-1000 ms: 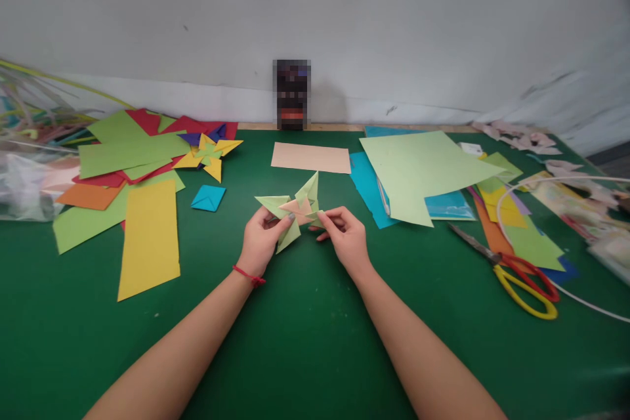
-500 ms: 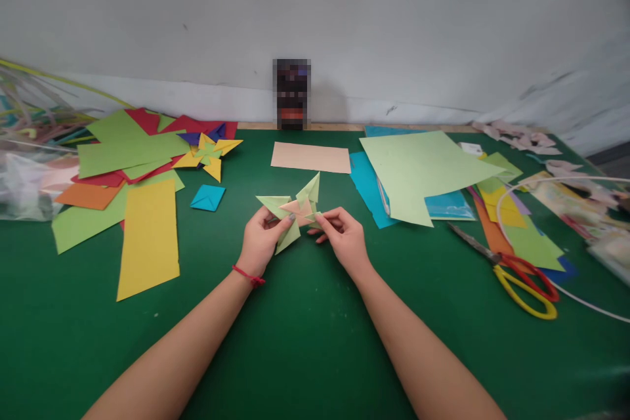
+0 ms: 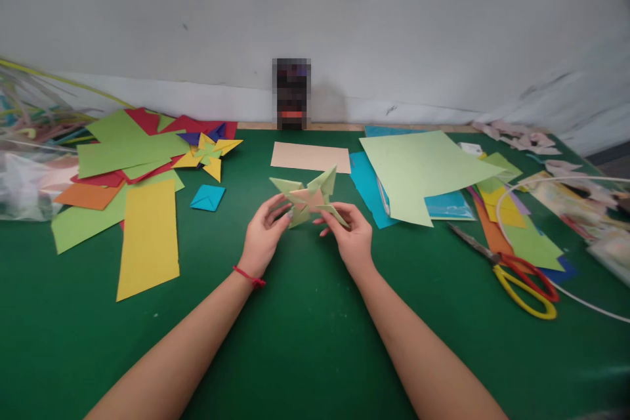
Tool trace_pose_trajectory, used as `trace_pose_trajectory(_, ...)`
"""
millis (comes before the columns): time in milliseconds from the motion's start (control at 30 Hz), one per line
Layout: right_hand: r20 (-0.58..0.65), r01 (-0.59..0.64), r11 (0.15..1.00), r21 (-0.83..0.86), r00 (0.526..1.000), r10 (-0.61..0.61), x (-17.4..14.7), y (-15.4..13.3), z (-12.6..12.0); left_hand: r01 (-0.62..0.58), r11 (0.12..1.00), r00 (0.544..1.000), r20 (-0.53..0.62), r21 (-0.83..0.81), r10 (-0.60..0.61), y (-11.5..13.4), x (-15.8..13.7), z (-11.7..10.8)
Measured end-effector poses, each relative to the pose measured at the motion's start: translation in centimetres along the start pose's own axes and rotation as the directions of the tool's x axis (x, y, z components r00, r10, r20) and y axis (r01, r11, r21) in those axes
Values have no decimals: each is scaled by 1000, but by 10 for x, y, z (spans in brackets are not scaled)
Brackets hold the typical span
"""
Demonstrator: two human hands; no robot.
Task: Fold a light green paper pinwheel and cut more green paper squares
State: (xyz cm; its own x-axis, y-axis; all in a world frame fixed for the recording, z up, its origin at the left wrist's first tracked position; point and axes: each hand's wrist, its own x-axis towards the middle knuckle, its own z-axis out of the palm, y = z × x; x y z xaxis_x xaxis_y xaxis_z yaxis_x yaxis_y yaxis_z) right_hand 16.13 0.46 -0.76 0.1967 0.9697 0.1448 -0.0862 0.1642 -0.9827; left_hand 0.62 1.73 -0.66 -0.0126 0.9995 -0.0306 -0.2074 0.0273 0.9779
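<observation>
Between my hands, above the green table (image 3: 315, 341), is a folded paper star (image 3: 308, 198) with pale green points and a peach centre. My right hand (image 3: 353, 236) pinches its right side between thumb and fingers. My left hand (image 3: 266, 231), a red string on the wrist, is closed on the star's left lower edge. The star is tilted, and the fingers behind it are partly hidden. Beyond it lies a peach paper strip (image 3: 310, 157). A small folded blue paper square (image 3: 207, 198) rests to the left, below a finished yellow and green paper star (image 3: 209, 155).
Green, red and orange sheets pile up at the left, with a yellow sheet (image 3: 148, 236) in front. On the right lie a large pale green sheet (image 3: 418, 170), blue paper and scissors (image 3: 512, 269) with red and yellow handles. A blurred dark object (image 3: 292, 93) stands against the wall.
The paper star has moved slightly right and tilted, its peach centre now facing more toward me. My left thumb has slid from its centre to its edge. The right hand shifted a little right.
</observation>
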Motion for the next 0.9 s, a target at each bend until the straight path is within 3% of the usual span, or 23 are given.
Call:
trace_pose_trajectory(100,-95,96,995,-5,991,-96,0,-2,-2,43,997,999,-32,-58,-45,1,-1,-2)
trace_pose_trajectory(167,-67,144,990,-16,987,-144,-1,-2,-3,121,986,992,40,-111,-117,4,-2,-2)
trace_pose_trajectory(300,124,246,961,-129,965,-230,-2,-3,-6,310,922,936,246,-233,-252,11,-7,1)
trace_pose_trajectory(400,294,355,907,-226,912,-284,-3,-4,-6,368,891,921,235,-266,-311,11,-9,3)
trace_pose_trajectory(467,380,415,872,-262,874,-302,-4,-6,-6,355,909,933,147,-216,-330,8,-9,3)
trace_pose_trajectory(567,424,456,835,-307,851,-309,-6,-11,-5,249,959,968,15,-136,-249,3,-7,1)
trace_pose_trajectory(733,372,492,767,-412,859,-351,-5,-15,-8,155,987,987,-31,-42,-156,6,-6,1)
trace_pose_trajectory(900,509,605,639,-476,782,-361,1,-12,-11,132,953,991,-59,274,-121,9,-7,1)
